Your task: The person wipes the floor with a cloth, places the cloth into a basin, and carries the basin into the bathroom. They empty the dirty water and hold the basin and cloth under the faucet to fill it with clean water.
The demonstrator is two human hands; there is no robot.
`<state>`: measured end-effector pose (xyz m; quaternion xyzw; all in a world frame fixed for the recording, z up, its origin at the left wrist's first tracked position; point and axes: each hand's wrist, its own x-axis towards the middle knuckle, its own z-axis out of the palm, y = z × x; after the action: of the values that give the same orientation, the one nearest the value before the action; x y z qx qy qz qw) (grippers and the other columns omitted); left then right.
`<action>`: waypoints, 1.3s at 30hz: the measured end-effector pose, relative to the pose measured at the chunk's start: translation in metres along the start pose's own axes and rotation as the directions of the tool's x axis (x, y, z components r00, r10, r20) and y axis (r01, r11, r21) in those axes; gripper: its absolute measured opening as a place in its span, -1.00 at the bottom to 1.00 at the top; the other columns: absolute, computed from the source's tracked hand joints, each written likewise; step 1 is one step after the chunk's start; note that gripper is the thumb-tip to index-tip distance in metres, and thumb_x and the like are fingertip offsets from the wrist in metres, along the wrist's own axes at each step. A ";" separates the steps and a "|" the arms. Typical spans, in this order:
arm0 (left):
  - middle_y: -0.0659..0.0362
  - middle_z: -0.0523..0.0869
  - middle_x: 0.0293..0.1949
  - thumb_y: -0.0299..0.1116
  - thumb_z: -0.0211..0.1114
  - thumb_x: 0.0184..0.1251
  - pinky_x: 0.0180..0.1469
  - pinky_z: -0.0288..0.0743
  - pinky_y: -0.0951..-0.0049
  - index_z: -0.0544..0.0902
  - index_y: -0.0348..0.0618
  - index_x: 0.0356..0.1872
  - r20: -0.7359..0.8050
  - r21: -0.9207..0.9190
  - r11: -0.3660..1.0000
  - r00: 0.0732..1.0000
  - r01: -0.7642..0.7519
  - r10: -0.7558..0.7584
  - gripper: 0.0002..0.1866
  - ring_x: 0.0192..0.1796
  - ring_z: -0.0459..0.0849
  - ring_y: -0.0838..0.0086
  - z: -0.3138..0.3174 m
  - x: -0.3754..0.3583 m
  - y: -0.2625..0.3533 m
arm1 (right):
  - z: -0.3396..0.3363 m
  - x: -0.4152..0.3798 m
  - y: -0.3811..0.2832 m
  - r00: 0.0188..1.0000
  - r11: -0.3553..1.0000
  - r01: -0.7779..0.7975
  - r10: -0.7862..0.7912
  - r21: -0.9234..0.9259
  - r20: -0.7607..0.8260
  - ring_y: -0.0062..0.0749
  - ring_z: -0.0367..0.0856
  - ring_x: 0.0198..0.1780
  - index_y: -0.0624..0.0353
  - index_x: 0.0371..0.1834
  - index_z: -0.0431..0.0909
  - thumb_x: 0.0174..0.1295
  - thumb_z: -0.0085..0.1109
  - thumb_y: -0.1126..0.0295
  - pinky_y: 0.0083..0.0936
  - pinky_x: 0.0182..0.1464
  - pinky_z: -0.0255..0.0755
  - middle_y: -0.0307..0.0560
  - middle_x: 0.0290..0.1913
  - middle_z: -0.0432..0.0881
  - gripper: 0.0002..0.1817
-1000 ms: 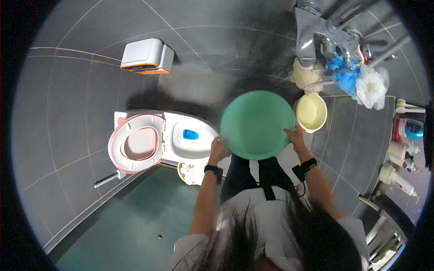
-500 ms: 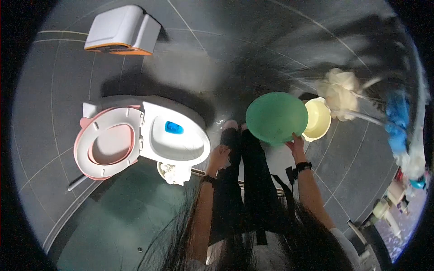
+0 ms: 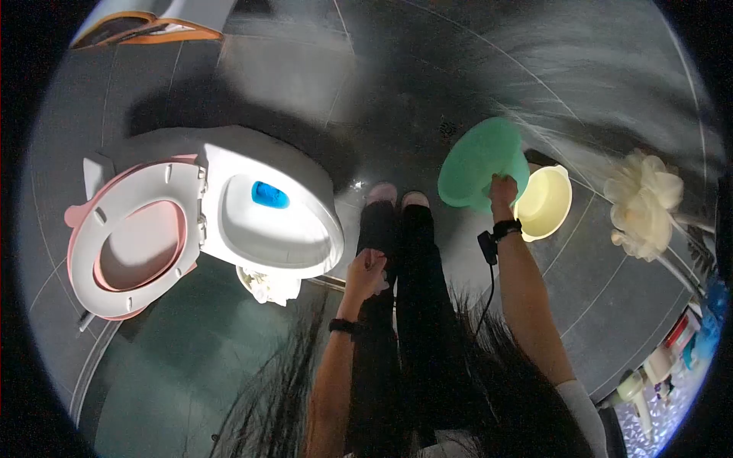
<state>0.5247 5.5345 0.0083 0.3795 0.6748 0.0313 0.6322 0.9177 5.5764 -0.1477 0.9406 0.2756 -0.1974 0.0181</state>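
Observation:
A green plastic basin (image 3: 475, 156) hangs tilted above the floor ahead of my feet. My right hand (image 3: 502, 192) grips its near rim, and the fingers are partly hidden. Beside the basin, to the right, a pale yellow basin (image 3: 546, 202) rests on the floor. My left hand (image 3: 365, 273) is closed in front of my legs, with a small pale bit showing at its edge that I cannot make out. Left of that hand is a white toilet (image 3: 282, 221), its pink-and-white lid and seat (image 3: 137, 237) raised and a blue patch inside the bowl.
A bin with crumpled white paper (image 3: 269, 286) stands beside the toilet. A beige bath puff (image 3: 643, 202) hangs at the right near metal pipes. Bottles (image 3: 660, 366) and a blue bag (image 3: 712, 313) crowd the right edge. A white-and-orange appliance (image 3: 164, 27) is at the upper left.
The green basin has swung from facing up to a steep tilt, moving forward with my right hand. My left hand stays closed near my legs. The view has shifted slightly.

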 end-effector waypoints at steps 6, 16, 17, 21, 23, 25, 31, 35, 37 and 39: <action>0.11 0.68 -0.32 -0.23 0.29 0.27 -0.16 0.47 0.38 0.60 -0.23 -0.17 0.005 -0.060 0.996 0.998 0.061 -0.061 -0.73 -0.25 0.61 0.45 -0.008 0.006 0.016 | 0.019 -0.007 -0.046 0.994 0.994 -0.108 0.108 -0.013 0.019 0.06 0.66 -0.12 0.32 -0.04 0.51 0.10 0.21 0.15 -0.13 0.00 0.53 0.23 -0.07 0.62 -0.52; 0.13 0.67 -0.44 -0.24 0.27 0.29 -0.27 0.47 0.42 0.61 -0.21 -0.17 -0.032 -0.058 0.998 0.999 0.031 -0.033 -0.75 -0.38 0.62 0.47 -0.022 0.019 0.008 | 0.029 -0.017 -0.091 0.994 0.986 -0.106 0.105 -0.126 -0.015 0.10 0.64 -0.10 0.30 0.00 0.47 0.12 0.18 0.20 -0.16 -0.05 0.57 0.35 -0.01 0.53 -0.54; 0.13 0.67 -0.46 -0.24 0.27 0.29 -0.28 0.47 0.42 0.61 -0.21 -0.17 -0.033 -0.048 0.998 0.998 0.043 -0.045 -0.75 -0.39 0.62 0.47 -0.024 0.019 0.012 | 0.029 -0.019 -0.092 0.997 0.984 -0.081 0.077 -0.157 -0.031 0.13 0.64 -0.11 0.28 -0.02 0.49 0.11 0.18 0.22 -0.15 -0.06 0.58 0.39 0.02 0.51 -0.57; 0.18 0.67 -0.47 -0.22 0.24 0.33 -0.27 0.48 0.43 0.60 -0.23 -0.17 -0.022 -0.079 0.997 0.999 0.025 -0.027 -0.74 -0.39 0.62 0.47 -0.032 0.021 0.012 | 0.033 -0.022 -0.088 0.995 0.976 0.039 -0.058 -0.216 -0.083 0.20 0.64 -0.16 0.23 -0.13 0.56 0.09 0.19 0.28 -0.09 -0.10 0.58 0.53 0.10 0.41 -0.68; 0.19 0.67 -0.44 -0.22 0.22 0.36 -0.26 0.49 0.43 0.61 -0.24 -0.18 0.013 -0.169 0.981 0.996 0.090 -0.089 -0.74 -0.36 0.62 0.48 -0.038 0.018 0.021 | 0.027 -0.024 -0.075 0.990 0.981 0.079 -0.098 -0.178 -0.100 0.19 0.65 -0.16 0.21 -0.14 0.57 0.06 0.22 0.27 -0.06 -0.10 0.57 0.47 0.10 0.44 -0.67; 0.18 0.67 -0.36 -0.21 0.20 0.38 -0.21 0.51 0.43 0.58 -0.23 -0.13 0.041 -0.435 0.890 0.990 0.141 -0.136 -0.72 -0.28 0.63 0.46 -0.040 0.026 0.007 | 0.008 -0.031 -0.058 0.994 0.986 0.076 -0.087 -0.146 -0.069 0.17 0.65 -0.17 0.19 -0.15 0.58 0.03 0.25 0.25 -0.04 -0.11 0.55 0.38 0.08 0.50 -0.66; 0.13 0.64 -0.16 -0.22 0.14 0.38 -0.05 0.55 0.36 0.50 -0.21 0.02 0.172 -0.827 0.540 0.985 0.155 -0.019 -0.67 -0.08 0.63 0.38 -0.082 0.000 0.085 | -0.068 -0.073 0.044 0.980 0.872 0.006 -0.102 0.490 0.169 -0.36 0.59 -0.38 0.26 -0.29 0.56 0.07 0.30 0.32 -0.39 -0.33 0.49 -0.14 -0.39 0.61 -0.75; 0.08 0.60 -0.03 -0.21 0.08 0.37 -0.01 0.56 0.30 0.48 -0.22 0.06 0.232 -0.806 0.587 0.952 0.073 0.200 -0.64 0.04 0.61 0.30 -0.090 -0.007 0.129 | -0.138 -0.138 0.037 0.892 0.433 -0.371 -0.082 0.822 0.445 -0.54 0.54 -0.34 0.23 -0.14 0.54 0.16 0.20 0.37 -0.51 -0.32 0.48 -0.26 -0.31 0.57 -0.76; 0.08 0.58 0.03 -0.19 0.08 0.37 -0.02 0.55 0.32 0.49 -0.18 0.08 0.373 -0.736 0.670 0.884 0.097 0.282 -0.63 0.09 0.59 0.29 -0.087 -0.015 0.158 | -0.185 -0.177 0.030 0.863 0.378 -0.439 -0.075 0.815 0.500 -0.56 0.55 -0.31 0.22 -0.10 0.54 0.18 0.17 0.37 -0.52 -0.28 0.48 -0.27 -0.28 0.57 -0.74; 0.08 0.57 0.07 -0.21 0.10 0.38 -0.05 0.56 0.35 0.49 -0.14 0.11 0.289 -0.596 0.802 0.922 -0.036 0.256 -0.64 0.11 0.59 0.28 -0.066 -0.027 0.182 | -0.225 -0.209 0.013 0.840 0.371 -0.477 -0.074 0.797 0.537 -0.57 0.54 -0.28 0.23 -0.08 0.54 0.20 0.13 0.36 -0.52 -0.22 0.47 -0.28 -0.25 0.57 -0.74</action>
<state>0.5511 5.6781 0.1387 0.2198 0.4752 0.2155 0.8243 0.8448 5.4905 0.1382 0.7372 -0.0151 -0.5410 -0.4045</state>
